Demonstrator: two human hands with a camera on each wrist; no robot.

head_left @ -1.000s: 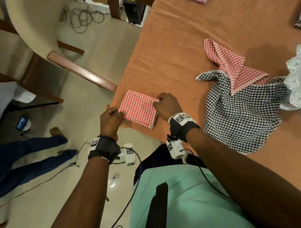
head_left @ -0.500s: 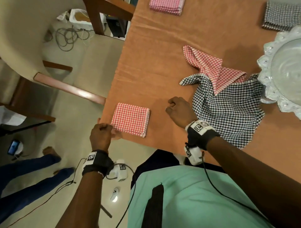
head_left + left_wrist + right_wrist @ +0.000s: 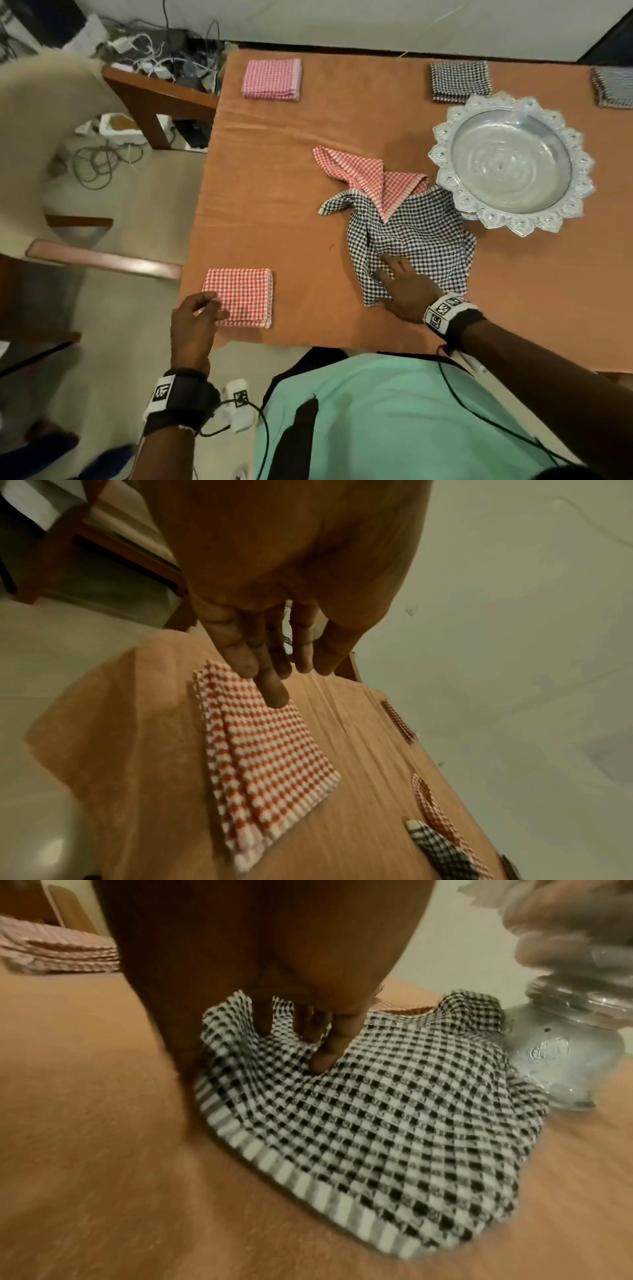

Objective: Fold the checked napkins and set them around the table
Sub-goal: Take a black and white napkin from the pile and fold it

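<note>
A folded red checked napkin lies at the table's near left corner. My left hand hovers at its left edge with fingers nearly straight, the fingertips just over the cloth. An unfolded black checked napkin lies crumpled mid-table. My right hand rests on its near part, fingers spread and pressing into the cloth, which bunches up around them. An unfolded red checked napkin lies partly on the black one's far side.
A silver scalloped bowl stands right of the loose napkins, touching them. Folded napkins lie along the far edge: a pink one, a black one and another. A chair stands left of the table.
My right hand moved right from the bare tablecloth onto the black checked napkin. My left hand uncurled from a fist and reached over the folded red napkin's edge. The view tilted up.
</note>
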